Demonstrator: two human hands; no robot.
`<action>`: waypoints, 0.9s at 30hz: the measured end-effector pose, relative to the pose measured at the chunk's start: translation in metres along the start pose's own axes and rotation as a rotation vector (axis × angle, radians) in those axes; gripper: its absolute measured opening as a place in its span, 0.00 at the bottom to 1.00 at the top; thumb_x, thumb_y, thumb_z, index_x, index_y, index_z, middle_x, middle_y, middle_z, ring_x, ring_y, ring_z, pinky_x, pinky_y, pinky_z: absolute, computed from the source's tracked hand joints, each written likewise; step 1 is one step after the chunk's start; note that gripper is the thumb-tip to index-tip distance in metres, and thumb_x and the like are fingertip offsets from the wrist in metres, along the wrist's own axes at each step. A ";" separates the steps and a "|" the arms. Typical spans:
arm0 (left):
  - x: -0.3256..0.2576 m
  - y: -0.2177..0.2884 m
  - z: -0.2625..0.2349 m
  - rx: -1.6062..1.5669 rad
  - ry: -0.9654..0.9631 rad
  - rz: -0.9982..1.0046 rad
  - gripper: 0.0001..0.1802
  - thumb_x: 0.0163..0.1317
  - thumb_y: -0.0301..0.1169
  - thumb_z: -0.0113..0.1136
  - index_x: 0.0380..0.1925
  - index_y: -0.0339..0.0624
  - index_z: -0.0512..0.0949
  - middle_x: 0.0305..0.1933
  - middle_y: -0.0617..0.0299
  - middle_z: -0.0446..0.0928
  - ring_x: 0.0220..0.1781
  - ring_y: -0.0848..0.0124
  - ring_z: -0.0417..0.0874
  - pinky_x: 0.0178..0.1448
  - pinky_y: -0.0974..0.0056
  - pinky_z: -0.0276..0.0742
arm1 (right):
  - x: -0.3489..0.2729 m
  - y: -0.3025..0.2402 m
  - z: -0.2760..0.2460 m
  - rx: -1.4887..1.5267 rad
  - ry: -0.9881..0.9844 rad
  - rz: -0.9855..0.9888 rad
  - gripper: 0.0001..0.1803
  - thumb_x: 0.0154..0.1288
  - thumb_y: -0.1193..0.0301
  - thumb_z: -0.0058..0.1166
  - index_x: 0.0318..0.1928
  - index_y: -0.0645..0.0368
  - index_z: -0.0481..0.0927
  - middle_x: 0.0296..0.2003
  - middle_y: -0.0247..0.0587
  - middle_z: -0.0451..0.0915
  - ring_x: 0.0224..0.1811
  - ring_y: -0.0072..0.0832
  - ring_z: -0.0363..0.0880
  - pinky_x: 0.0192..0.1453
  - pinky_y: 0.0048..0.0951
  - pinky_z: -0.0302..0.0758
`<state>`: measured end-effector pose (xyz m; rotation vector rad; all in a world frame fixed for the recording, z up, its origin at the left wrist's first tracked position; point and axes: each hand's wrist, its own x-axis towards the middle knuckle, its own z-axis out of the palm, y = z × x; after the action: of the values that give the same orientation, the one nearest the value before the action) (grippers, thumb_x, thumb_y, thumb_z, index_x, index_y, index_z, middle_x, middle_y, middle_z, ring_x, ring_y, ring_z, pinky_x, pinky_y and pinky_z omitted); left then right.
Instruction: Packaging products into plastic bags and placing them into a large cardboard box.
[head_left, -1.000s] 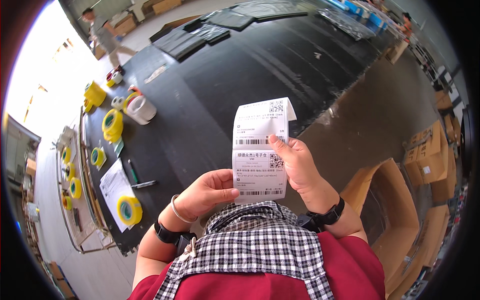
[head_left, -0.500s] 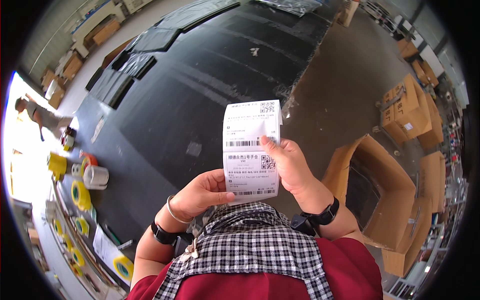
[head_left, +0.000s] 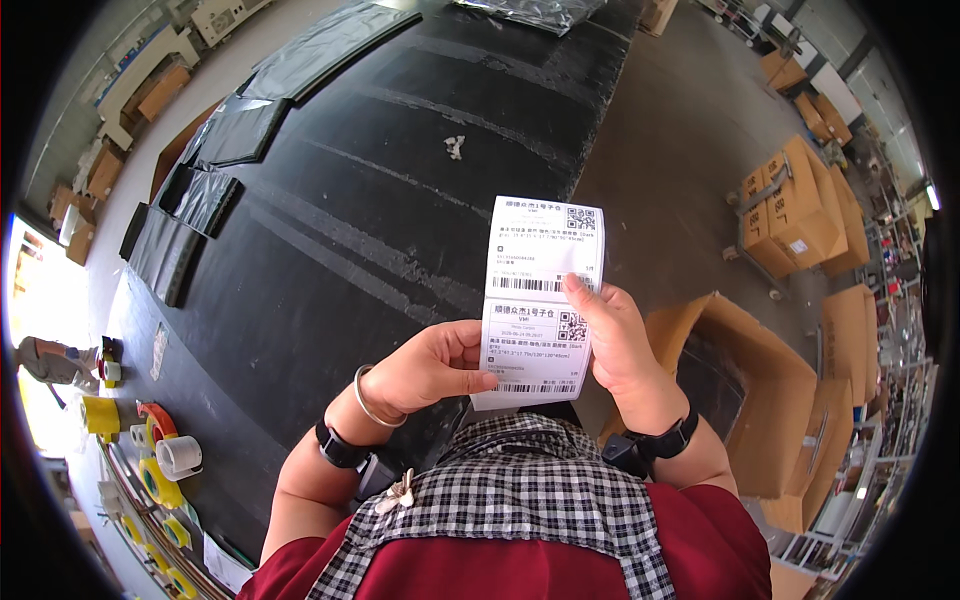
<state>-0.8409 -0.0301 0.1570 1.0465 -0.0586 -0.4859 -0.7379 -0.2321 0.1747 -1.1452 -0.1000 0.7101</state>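
A strip of white printed labels (head_left: 530,335) with barcodes and square codes is stretched upright in front of me. My left hand (head_left: 437,370) pinches its lower left edge, thumb on top. My right hand (head_left: 608,335) grips the right edge about halfway up, with the thumb lying across the printed face. The fingers behind the strip are partly hidden. Below the labels, a black-and-white checked apron (head_left: 530,480) covers my front.
A large black table (head_left: 340,250) bears flat black plastic packs (head_left: 235,130) at its far left. Tape rolls (head_left: 160,480) lie along the left edge. An open cardboard box (head_left: 745,390) stands close on my right, and a loaded cart of cartons (head_left: 795,215) farther off. A person (head_left: 60,360) is at far left.
In the picture, both hands and the label strip have shifted slightly right. The upper label now faces me more squarely. The table and surroundings have slid left with the view.
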 end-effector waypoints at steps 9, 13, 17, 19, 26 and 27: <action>0.166 0.023 0.031 0.022 0.168 0.115 0.22 0.68 0.23 0.54 0.61 0.29 0.68 0.58 0.54 0.77 0.60 0.68 0.77 0.65 0.63 0.71 | 0.071 -0.085 -0.146 -0.247 -0.233 -0.048 0.20 0.73 0.59 0.51 0.51 0.64 0.81 0.46 0.40 0.83 0.48 0.23 0.79 0.55 0.26 0.73; 0.241 0.040 0.056 0.031 0.169 0.193 0.19 0.70 0.24 0.52 0.60 0.29 0.69 0.57 0.55 0.77 0.60 0.69 0.77 0.65 0.63 0.72 | 0.095 -0.128 -0.214 -0.284 -0.265 -0.079 0.23 0.72 0.56 0.51 0.50 0.65 0.81 0.42 0.39 0.84 0.44 0.20 0.79 0.51 0.25 0.75; 0.301 0.058 0.067 0.147 0.209 0.147 0.18 0.69 0.22 0.53 0.58 0.29 0.71 0.55 0.55 0.78 0.57 0.71 0.79 0.61 0.66 0.75 | 0.120 -0.163 -0.256 -0.279 -0.286 -0.102 0.23 0.72 0.56 0.51 0.50 0.65 0.81 0.41 0.38 0.84 0.44 0.20 0.79 0.50 0.25 0.75; 0.328 0.066 0.064 0.181 0.202 0.128 0.17 0.69 0.21 0.53 0.57 0.29 0.72 0.54 0.55 0.78 0.56 0.72 0.79 0.60 0.67 0.75 | 0.136 -0.176 -0.272 -0.242 -0.288 -0.100 0.23 0.72 0.56 0.51 0.50 0.66 0.81 0.41 0.38 0.84 0.44 0.20 0.79 0.49 0.24 0.75; 0.420 0.103 0.029 0.172 0.195 0.078 0.15 0.68 0.21 0.52 0.54 0.28 0.74 0.49 0.58 0.80 0.51 0.75 0.80 0.56 0.70 0.76 | 0.209 -0.215 -0.312 -0.239 -0.240 -0.061 0.24 0.72 0.56 0.50 0.47 0.68 0.82 0.39 0.40 0.84 0.41 0.20 0.80 0.45 0.23 0.77; 0.433 0.107 0.017 0.180 0.173 0.076 0.15 0.69 0.21 0.52 0.54 0.29 0.74 0.49 0.58 0.81 0.51 0.75 0.80 0.55 0.70 0.77 | 0.221 -0.220 -0.315 -0.235 -0.251 -0.053 0.24 0.72 0.56 0.50 0.47 0.68 0.82 0.39 0.40 0.84 0.41 0.20 0.80 0.45 0.23 0.77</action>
<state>-0.4211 -0.1790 0.1770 1.2542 0.0115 -0.3236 -0.3311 -0.4081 0.1661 -1.2679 -0.4335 0.8074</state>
